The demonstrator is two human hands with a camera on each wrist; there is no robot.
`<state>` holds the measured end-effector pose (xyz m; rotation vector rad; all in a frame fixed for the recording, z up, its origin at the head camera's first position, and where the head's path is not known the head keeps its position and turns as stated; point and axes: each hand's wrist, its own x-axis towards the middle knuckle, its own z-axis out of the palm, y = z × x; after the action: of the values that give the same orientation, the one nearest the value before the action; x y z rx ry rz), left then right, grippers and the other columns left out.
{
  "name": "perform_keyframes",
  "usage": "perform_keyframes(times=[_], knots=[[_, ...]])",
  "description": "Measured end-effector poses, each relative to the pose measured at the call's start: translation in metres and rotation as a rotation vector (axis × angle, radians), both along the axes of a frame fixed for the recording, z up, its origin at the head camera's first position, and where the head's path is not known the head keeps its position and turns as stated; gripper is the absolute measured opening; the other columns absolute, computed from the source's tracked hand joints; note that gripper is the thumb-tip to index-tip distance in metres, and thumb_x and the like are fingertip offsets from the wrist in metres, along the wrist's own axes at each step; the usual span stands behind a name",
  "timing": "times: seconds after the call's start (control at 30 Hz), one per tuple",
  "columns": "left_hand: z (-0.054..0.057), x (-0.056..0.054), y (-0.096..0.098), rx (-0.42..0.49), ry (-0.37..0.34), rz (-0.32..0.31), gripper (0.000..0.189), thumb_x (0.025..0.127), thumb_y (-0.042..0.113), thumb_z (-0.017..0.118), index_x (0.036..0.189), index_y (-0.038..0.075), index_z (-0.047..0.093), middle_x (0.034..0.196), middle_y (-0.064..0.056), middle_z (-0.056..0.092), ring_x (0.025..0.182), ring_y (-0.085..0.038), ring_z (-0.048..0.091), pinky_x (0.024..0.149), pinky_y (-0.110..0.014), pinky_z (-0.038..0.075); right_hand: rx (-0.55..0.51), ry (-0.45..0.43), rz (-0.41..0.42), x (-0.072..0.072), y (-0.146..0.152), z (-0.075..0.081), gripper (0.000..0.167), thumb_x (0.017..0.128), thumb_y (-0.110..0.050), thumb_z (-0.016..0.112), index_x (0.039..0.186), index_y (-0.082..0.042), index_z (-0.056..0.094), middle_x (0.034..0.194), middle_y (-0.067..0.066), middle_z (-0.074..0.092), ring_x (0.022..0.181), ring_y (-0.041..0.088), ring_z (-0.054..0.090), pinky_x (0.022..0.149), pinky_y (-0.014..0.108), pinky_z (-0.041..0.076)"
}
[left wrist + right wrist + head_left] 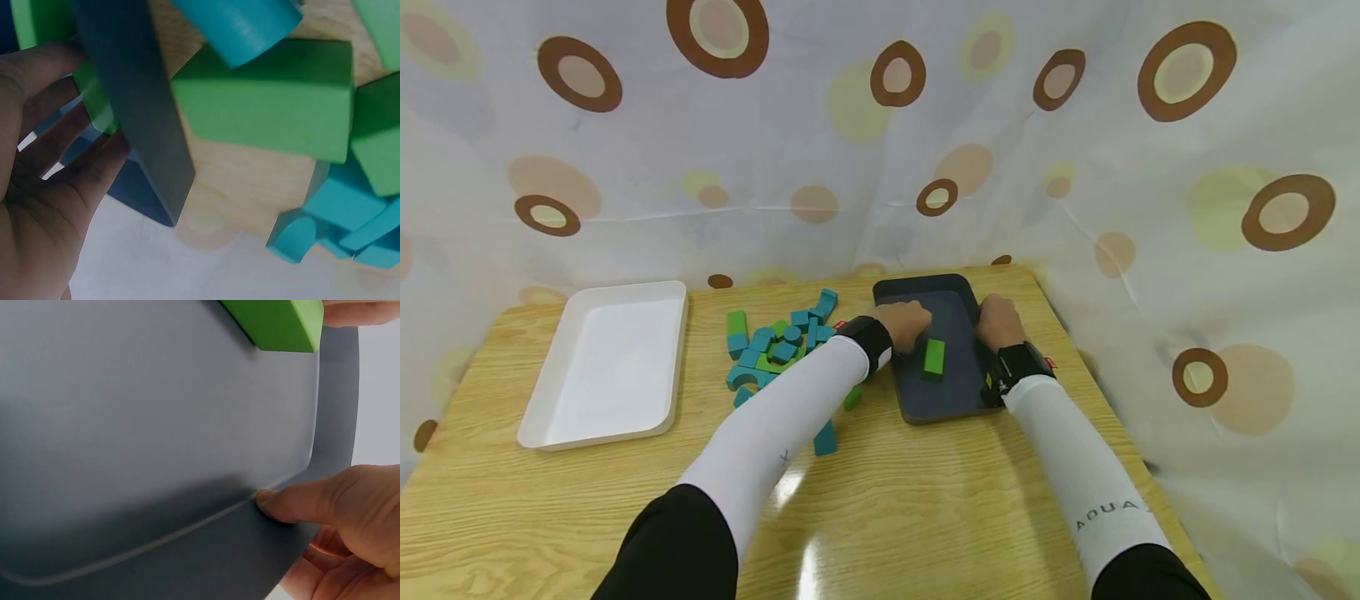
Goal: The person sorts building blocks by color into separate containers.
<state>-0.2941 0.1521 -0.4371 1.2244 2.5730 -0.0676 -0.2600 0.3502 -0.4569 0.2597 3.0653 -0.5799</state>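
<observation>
One green rectangular block (933,362) sits on the floor of a dark grey, round-cornered tray (925,288), right side of the light wood-grain surface (925,500). Left hand (904,323) is inside the tray by its left wall, fingers bent with green showing behind them; we can't tell if they clamp it. Right hand (998,323) pinches the tray's right wall, thumb on the inner face, other fingers outside. We see a loose pile of teal and green blocks (748,358) left of the tray, a teal rectangular block (824,439) nearer us, and a white rectangular tray (610,367) far left. Spotted pale sheet (820,125) hangs behind.
</observation>
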Motion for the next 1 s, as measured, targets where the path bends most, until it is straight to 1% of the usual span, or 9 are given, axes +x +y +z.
perform_keyframes(times=[0.2, 0.37, 0.47, 0.53, 0.6, 0.67, 0.77, 0.9, 1.0], knots=[[-0.012, 0.001, -0.006, -0.011, 0.001, -0.003, 0.006, 0.097, 0.008, 0.067, 0.099, 0.013, 0.068, 0.103, -0.006, 0.065, 0.084, -0.017, 0.058, 0.071, -0.035, 0.048, 0.009, 0.013, 0.011, -0.003, -0.007, -0.005, 0.037, 0.084, 0.010, 0.056, 0.057, -0.012, 0.043, 0.059, 0.007, 0.051, 0.055, 0.022, 0.048, 0.052, 0.034, 0.036], [-0.012, -0.001, -0.010, -0.026, 0.026, -0.056, 0.008, 0.096, 0.021, 0.071, 0.100, 0.014, 0.070, 0.099, -0.003, 0.068, 0.086, -0.017, 0.062, 0.073, -0.034, 0.050, -0.007, 0.004, 0.021, -0.003, -0.009, -0.005, 0.039, 0.085, 0.010, 0.055, 0.057, -0.013, 0.040, 0.057, 0.004, 0.044, 0.054, 0.021, 0.044, 0.051, 0.034, 0.035], [-0.009, -0.003, -0.013, -0.006, 0.055, -0.094, 0.024, 0.096, 0.036, 0.071, 0.110, 0.016, 0.073, 0.110, -0.002, 0.070, 0.099, -0.018, 0.066, 0.082, -0.035, 0.054, -0.006, 0.009, 0.027, -0.003, -0.007, -0.004, 0.039, 0.085, 0.010, 0.056, 0.057, -0.013, 0.041, 0.057, 0.003, 0.042, 0.054, 0.020, 0.043, 0.052, 0.034, 0.035], [-0.006, -0.006, -0.018, 0.013, 0.071, -0.100, 0.037, 0.097, 0.043, 0.068, 0.125, 0.019, 0.071, 0.127, -0.003, 0.067, 0.115, -0.021, 0.063, 0.092, -0.038, 0.055, 0.001, 0.010, 0.027, -0.003, -0.006, -0.004, 0.038, 0.085, 0.010, 0.057, 0.058, -0.013, 0.042, 0.058, 0.003, 0.043, 0.056, 0.020, 0.043, 0.052, 0.034, 0.035], [-0.003, -0.010, -0.024, 0.032, 0.069, -0.094, 0.047, 0.097, 0.045, 0.066, 0.139, 0.023, 0.065, 0.146, -0.005, 0.058, 0.133, -0.025, 0.055, 0.101, -0.043, 0.053, 0.010, 0.006, 0.020, -0.003, -0.005, -0.004, 0.038, 0.085, 0.009, 0.057, 0.058, -0.012, 0.042, 0.059, 0.004, 0.045, 0.057, 0.021, 0.044, 0.053, 0.034, 0.036], [0.000, -0.017, -0.032, 0.048, 0.071, -0.074, 0.056, 0.098, 0.045, 0.066, 0.149, 0.026, 0.056, 0.159, -0.008, 0.046, 0.147, -0.030, 0.043, 0.106, -0.046, 0.050, 0.008, 0.000, 0.016, -0.004, -0.004, -0.004, 0.037, 0.085, 0.009, 0.057, 0.058, -0.012, 0.043, 0.060, 0.004, 0.045, 0.057, 0.021, 0.044, 0.053, 0.034, 0.036], [0.007, -0.027, -0.051, 0.062, 0.090, -0.041, 0.062, 0.099, 0.044, 0.065, 0.155, 0.026, 0.047, 0.167, -0.013, 0.033, 0.155, -0.034, 0.030, 0.110, -0.048, 0.047, 0.006, -0.001, 0.016, -0.005, -0.003, -0.004, 0.037, 0.084, 0.009, 0.058, 0.057, -0.012, 0.043, 0.059, 0.004, 0.044, 0.056, 0.021, 0.043, 0.052, 0.034, 0.036], [0.018, -0.038, -0.082, 0.082, 0.120, 0.045, 0.070, 0.098, 0.048, 0.063, 0.159, 0.025, 0.040, 0.169, -0.014, 0.029, 0.155, -0.037, 0.027, 0.113, -0.055, 0.043, 0.001, -0.001, 0.027, -0.006, 0.000, -0.004, 0.037, 0.084, 0.009, 0.057, 0.057, -0.012, 0.042, 0.057, 0.002, 0.041, 0.055, 0.020, 0.041, 0.052, 0.034, 0.035], [0.024, -0.046, -0.110, 0.101, 0.114, 0.124, 0.074, 0.098, 0.053, 0.062, 0.161, 0.025, 0.036, 0.170, -0.013, 0.027, 0.155, -0.039, 0.027, 0.113, -0.061, 0.041, 0.003, 0.001, 0.042, -0.007, 0.003, -0.006, 0.037, 0.084, 0.009, 0.057, 0.057, -0.012, 0.042, 0.057, 0.001, 0.038, 0.055, 0.020, 0.040, 0.051, 0.034, 0.034]])
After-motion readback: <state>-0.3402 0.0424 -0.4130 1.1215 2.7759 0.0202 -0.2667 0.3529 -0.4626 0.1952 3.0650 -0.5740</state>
